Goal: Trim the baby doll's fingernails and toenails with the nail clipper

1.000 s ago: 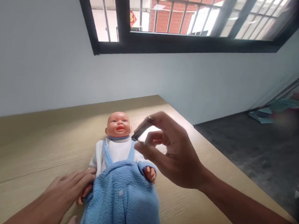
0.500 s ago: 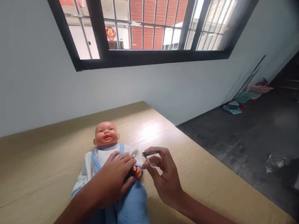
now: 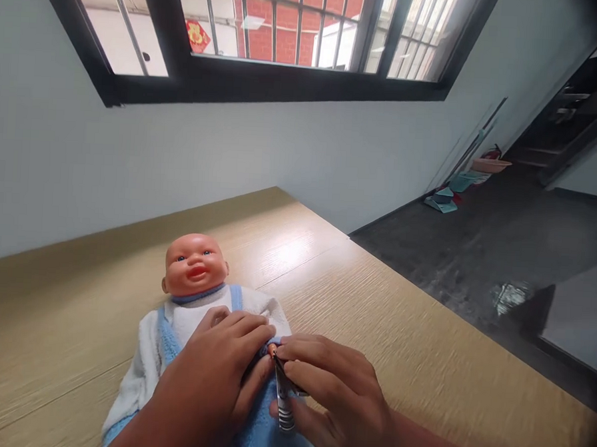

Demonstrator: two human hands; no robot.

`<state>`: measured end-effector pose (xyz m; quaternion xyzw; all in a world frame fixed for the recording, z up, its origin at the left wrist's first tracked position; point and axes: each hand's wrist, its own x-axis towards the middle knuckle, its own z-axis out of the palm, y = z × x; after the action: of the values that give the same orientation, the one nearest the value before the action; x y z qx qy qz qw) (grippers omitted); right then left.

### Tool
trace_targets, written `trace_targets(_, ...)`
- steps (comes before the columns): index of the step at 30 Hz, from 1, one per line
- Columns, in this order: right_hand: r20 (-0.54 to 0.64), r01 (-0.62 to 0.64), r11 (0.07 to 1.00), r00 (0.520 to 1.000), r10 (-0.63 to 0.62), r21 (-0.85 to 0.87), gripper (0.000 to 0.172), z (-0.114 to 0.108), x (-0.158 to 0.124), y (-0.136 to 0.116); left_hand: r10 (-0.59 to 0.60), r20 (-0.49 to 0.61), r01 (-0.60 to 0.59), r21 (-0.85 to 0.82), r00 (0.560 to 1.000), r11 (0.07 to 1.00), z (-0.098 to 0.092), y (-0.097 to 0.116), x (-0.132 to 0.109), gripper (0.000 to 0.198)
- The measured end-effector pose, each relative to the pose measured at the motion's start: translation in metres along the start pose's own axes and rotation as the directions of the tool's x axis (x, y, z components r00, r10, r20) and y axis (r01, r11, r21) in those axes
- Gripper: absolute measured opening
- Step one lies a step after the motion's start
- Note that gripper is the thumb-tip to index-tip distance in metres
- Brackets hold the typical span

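A baby doll (image 3: 196, 265) in a white top and blue fleece overalls lies on its back on the wooden table (image 3: 364, 307). My left hand (image 3: 221, 359) rests over its chest, fingers curled around the doll's hand (image 3: 272, 350), of which only a small part shows. Between the fingers and thumb of my right hand (image 3: 334, 392) is a nail clipper (image 3: 285, 403) with a striped lever. Its jaw end touches or almost touches the doll's fingers; I cannot tell which. My two hands are close together.
Behind the table is a pale wall (image 3: 206, 158) under a barred, dark-framed window (image 3: 266, 82). On the dark floor to the right stand a dustpan (image 3: 442, 203) and a pink basin (image 3: 490, 165) along the wall. The table's right edge slants toward me.
My right hand has moved left and down, bringing the nail clipper to the doll's hand. My left hand still holds the doll's hand. The camera has shifted slightly closer.
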<state>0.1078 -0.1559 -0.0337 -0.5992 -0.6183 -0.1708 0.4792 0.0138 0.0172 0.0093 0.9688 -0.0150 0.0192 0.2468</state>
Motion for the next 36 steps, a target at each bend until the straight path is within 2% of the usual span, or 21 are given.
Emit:
trace_targets(5,0.023,-0.06,0.998,0.998,0.059,0.035,0.033,-0.001,0.002,-0.001,0.004,0.019,-0.005,0.024,1.0,1.0,0.001,-0.001,0.001,0.023)
trace_targets(9,0.079,-0.044,0.999,0.996,0.041,0.031,0.031,-0.007,0.006,-0.003,0.012,0.015,-0.012,0.053,1.0,0.999,0.001,-0.002,0.002,0.023)
trace_targets(15,0.095,-0.072,0.997,0.993,0.069,0.029,0.032,-0.008,0.005,-0.005,0.034,-0.01,-0.034,0.038,0.999,0.999,0.001,-0.003,0.0,0.023)
trace_targets(22,0.052,-0.142,0.989,0.989,0.139,0.044,0.025,-0.004,0.001,-0.007,0.057,-0.021,-0.055,0.086,0.998,0.995,0.001,-0.004,-0.002,0.026)
trace_targets(27,0.053,-0.087,0.995,0.995,0.089,-0.046,0.028,-0.005,0.003,-0.006,0.054,-0.036,-0.05,0.094,0.998,0.994,0.0,-0.002,-0.002,0.028)
trace_targets(33,0.058,-0.102,0.995,0.993,0.102,0.011,0.031,-0.006,-0.001,-0.004,0.069,-0.038,-0.065,0.095,0.997,0.993,0.0,-0.002,-0.002,0.027)
trace_targets(36,0.013,-0.107,0.994,0.994,0.107,0.01,0.031,-0.002,-0.005,-0.005,0.074,-0.041,-0.071,0.088,0.996,0.994,0.0,-0.004,-0.003,0.025)
